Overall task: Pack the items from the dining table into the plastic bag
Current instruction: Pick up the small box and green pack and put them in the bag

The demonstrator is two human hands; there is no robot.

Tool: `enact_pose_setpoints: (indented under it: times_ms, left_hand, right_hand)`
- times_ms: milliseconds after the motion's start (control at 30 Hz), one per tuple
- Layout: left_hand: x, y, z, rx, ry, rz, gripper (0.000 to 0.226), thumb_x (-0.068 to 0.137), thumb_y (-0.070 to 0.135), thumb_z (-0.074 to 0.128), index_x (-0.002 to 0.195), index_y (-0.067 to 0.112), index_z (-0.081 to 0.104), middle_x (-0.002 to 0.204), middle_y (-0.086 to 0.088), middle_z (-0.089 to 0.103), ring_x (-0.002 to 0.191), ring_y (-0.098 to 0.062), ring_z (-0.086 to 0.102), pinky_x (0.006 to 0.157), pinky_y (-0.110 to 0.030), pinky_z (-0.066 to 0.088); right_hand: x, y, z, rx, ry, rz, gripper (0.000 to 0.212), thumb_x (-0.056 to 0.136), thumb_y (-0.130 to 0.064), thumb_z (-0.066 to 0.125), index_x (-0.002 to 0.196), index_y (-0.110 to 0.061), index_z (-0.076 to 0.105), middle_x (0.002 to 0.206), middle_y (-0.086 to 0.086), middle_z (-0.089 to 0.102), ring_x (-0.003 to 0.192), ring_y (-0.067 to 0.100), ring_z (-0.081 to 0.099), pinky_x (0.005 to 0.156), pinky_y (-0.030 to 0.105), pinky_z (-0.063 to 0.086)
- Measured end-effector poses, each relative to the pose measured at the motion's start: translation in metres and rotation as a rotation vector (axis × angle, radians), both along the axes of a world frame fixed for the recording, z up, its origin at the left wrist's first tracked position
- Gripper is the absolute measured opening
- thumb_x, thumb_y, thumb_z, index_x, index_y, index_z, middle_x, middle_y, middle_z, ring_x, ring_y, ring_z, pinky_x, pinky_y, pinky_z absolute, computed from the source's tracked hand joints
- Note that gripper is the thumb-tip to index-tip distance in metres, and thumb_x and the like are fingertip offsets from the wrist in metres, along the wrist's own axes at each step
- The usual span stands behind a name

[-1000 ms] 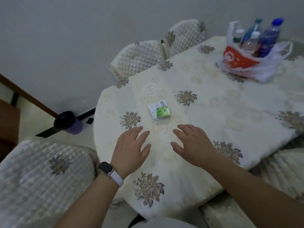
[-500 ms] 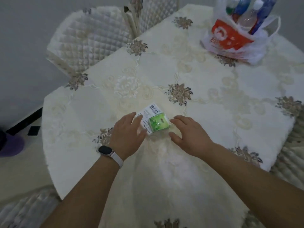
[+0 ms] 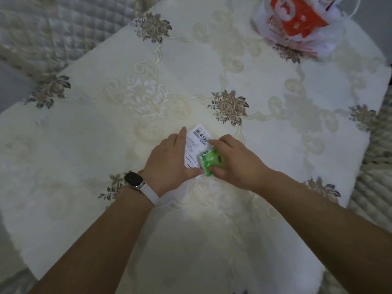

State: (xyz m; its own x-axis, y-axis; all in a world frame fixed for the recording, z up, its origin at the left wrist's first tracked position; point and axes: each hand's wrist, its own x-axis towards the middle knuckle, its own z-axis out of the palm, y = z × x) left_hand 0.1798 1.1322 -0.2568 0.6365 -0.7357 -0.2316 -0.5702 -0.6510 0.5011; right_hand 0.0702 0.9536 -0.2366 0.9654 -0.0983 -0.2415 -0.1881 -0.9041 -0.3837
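1. Cream embroidered cloth covers the bench, a quilted chair at far left.
2. Left hand lies flat against the white-and-green packet, fingers extended.
3. Right hand pinches the packet's green end.
4. Plastic bag sits far right, well apart.

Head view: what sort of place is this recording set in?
Most likely a home dining room. An embroidered cream floral tablecloth covers a table, a quilted fabric chair cover stands at its far side, and a white-and-red plastic shopping bag sits on the far corner.
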Motion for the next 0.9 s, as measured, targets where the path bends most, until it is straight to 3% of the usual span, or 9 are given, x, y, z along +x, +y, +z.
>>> enact_pose_setpoints:
  times_ms: [167,300,400,500,733,900]
  left_hand:
    - [-0.004,-0.007,0.013,-0.109,0.077,0.113,0.1,0.079,0.044,0.077,0.154,0.011,0.019,0.138,-0.01,0.039,0.124,-0.025,0.044,0.096,-0.034,0.041]
    - [-0.017,-0.008,0.023,-0.167,0.145,0.125,0.065,0.085,0.035,0.071,0.14,0.015,0.043,0.118,-0.008,0.053,0.106,-0.025,0.054,0.085,-0.035,0.045]
    - [-0.036,-0.006,0.035,-0.202,0.164,0.156,0.038,0.086,0.032,0.068,0.119,0.019,0.054,0.104,-0.001,0.058,0.093,-0.021,0.057,0.074,-0.032,0.044]
    - [-0.062,-0.007,0.054,-0.225,0.193,0.199,0.028,0.084,0.03,0.068,0.107,0.022,0.054,0.097,0.002,0.058,0.085,-0.019,0.058,0.072,-0.036,0.05]
    - [-0.153,-0.033,0.112,-0.256,0.208,0.137,0.026,0.083,0.026,0.065,0.1,0.026,0.045,0.088,0.004,0.06,0.072,-0.015,0.058,0.059,-0.033,0.047]
    - [-0.242,-0.064,0.162,-0.348,0.181,0.043,0.028,0.083,0.024,0.066,0.1,0.027,0.044,0.084,0.01,0.058,0.069,-0.011,0.058,0.057,-0.031,0.047]
  right_hand:
    - [-0.02,0.004,0.007,-0.027,0.051,-0.118,0.042,0.08,-0.036,0.069,0.117,-0.018,0.06,0.106,-0.001,0.052,0.099,0.021,0.053,0.075,0.036,0.049]
    - [-0.045,0.007,0.019,0.005,0.051,-0.221,0.014,0.085,-0.027,0.061,0.094,-0.016,0.058,0.085,-0.007,0.047,0.081,0.02,0.052,0.064,0.033,0.043]
    - [-0.071,0.007,0.037,0.029,0.045,-0.287,0.012,0.086,-0.026,0.06,0.085,-0.017,0.053,0.078,-0.006,0.047,0.074,0.02,0.049,0.062,0.034,0.041]
    - [-0.102,0.004,0.058,0.054,0.018,-0.336,0.016,0.086,-0.026,0.06,0.08,-0.018,0.047,0.073,-0.006,0.044,0.071,0.021,0.046,0.06,0.034,0.036]
    - [-0.199,-0.017,0.117,0.049,-0.079,-0.476,0.016,0.087,-0.027,0.06,0.079,-0.017,0.049,0.073,-0.002,0.05,0.068,0.022,0.049,0.059,0.034,0.039]
    - [-0.301,-0.037,0.165,0.047,-0.199,-0.601,0.02,0.088,-0.03,0.06,0.075,-0.03,0.045,0.071,-0.005,0.047,0.064,0.014,0.046,0.056,0.032,0.036]
